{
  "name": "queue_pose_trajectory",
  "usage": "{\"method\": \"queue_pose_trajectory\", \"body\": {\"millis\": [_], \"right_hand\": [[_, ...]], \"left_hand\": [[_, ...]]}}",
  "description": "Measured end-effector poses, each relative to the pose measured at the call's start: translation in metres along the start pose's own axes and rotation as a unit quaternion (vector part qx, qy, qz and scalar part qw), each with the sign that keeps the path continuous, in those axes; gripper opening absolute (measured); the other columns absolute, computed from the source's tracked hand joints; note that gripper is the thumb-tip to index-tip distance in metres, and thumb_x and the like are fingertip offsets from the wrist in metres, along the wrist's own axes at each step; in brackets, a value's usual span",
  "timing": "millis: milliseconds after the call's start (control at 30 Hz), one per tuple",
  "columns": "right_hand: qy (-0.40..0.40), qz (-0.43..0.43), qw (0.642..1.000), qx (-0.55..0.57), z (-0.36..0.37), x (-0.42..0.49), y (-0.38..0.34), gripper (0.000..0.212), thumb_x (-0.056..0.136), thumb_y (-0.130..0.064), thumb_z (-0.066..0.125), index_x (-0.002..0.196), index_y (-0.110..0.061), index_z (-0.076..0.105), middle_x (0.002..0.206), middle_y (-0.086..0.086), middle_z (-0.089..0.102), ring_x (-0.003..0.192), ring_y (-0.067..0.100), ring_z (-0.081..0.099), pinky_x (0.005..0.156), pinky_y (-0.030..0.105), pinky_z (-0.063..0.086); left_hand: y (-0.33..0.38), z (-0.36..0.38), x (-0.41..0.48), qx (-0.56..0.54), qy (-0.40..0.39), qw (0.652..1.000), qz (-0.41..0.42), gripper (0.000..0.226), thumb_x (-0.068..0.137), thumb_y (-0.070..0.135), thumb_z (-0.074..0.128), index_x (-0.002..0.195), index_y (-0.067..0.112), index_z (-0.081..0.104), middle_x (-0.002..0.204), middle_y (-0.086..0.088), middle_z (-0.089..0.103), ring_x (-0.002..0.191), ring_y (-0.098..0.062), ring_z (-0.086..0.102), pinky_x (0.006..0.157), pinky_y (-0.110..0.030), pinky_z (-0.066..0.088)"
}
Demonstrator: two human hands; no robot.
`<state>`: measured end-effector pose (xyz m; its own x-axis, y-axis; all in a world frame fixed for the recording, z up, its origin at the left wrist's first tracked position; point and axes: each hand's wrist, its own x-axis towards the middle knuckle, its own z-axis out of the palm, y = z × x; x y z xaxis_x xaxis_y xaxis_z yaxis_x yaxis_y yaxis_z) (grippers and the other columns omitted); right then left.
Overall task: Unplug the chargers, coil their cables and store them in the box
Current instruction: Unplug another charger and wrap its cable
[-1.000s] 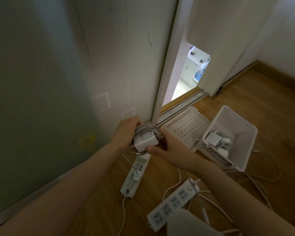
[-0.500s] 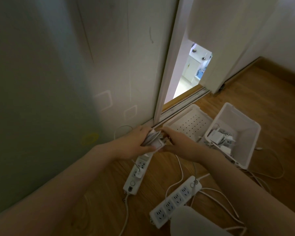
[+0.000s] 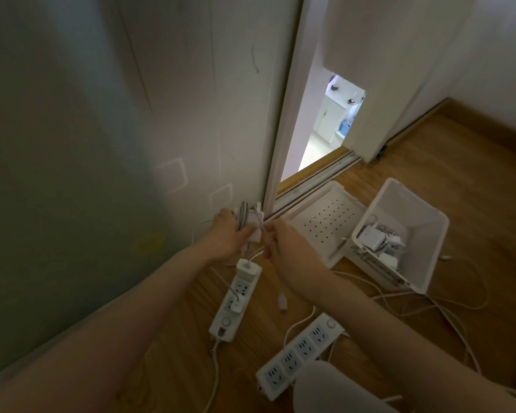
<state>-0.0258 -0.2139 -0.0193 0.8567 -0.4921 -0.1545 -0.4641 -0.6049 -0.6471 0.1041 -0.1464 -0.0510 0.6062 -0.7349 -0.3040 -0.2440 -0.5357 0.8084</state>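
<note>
My left hand grips a white charger with grey cable wound around it, held near the wall by the door frame. My right hand pinches the loose end of that cable just right of the charger; its plug dangles below. A white box stands on the wooden floor to the right, with several coiled chargers inside. A power strip below my hands carries two plugged chargers. A second power strip lies nearer to me with bare sockets.
The box's perforated white lid lies between my hands and the box. Loose white cables trail over the floor on the right. A sliding door track and open doorway are behind. A white rounded object sits at the bottom edge.
The charger has turned in my left hand as more cable went around it. My right hand slid along the cable to its loose end, and the plug now hangs free.
</note>
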Motion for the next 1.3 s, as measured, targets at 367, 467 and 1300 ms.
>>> {"method": "queue_pose_trajectory", "body": {"millis": [367,467,1300], "right_hand": [[-0.011,-0.060,0.998,0.010,0.024,-0.008,0.009,0.024,0.098,-0.022,0.040,0.097,-0.011,0.062,0.076,-0.007,0.059,0.064,0.000,0.050,0.064,0.013,0.040],[-0.017,-0.067,0.998,0.002,0.026,-0.011,0.012,0.025,0.098,-0.022,0.042,0.099,-0.011,0.065,0.079,-0.004,0.060,0.071,0.007,0.054,0.061,0.012,0.039],[-0.083,0.289,0.644,0.703,0.004,-0.008,0.028,0.010,0.082,-0.001,0.058,0.092,0.000,0.060,0.080,0.010,0.062,0.057,0.010,0.067,0.051,0.017,0.055]], "left_hand": [[0.015,-0.009,-0.013,-0.398,-0.099,0.910,-0.052,0.023,0.092,0.011,0.035,0.100,0.008,0.056,0.088,-0.012,0.057,0.077,-0.021,0.056,0.066,-0.030,0.049],[0.013,-0.010,-0.015,-0.433,-0.125,0.892,-0.034,0.029,0.083,0.017,0.042,0.106,0.006,0.055,0.086,-0.011,0.059,0.074,-0.021,0.058,0.060,-0.029,0.051],[-0.009,0.000,-0.015,-0.397,-0.159,0.903,0.035,0.091,0.049,0.060,0.081,0.121,0.010,0.055,0.115,-0.015,0.065,0.104,-0.025,0.064,0.084,-0.032,0.056]]}}
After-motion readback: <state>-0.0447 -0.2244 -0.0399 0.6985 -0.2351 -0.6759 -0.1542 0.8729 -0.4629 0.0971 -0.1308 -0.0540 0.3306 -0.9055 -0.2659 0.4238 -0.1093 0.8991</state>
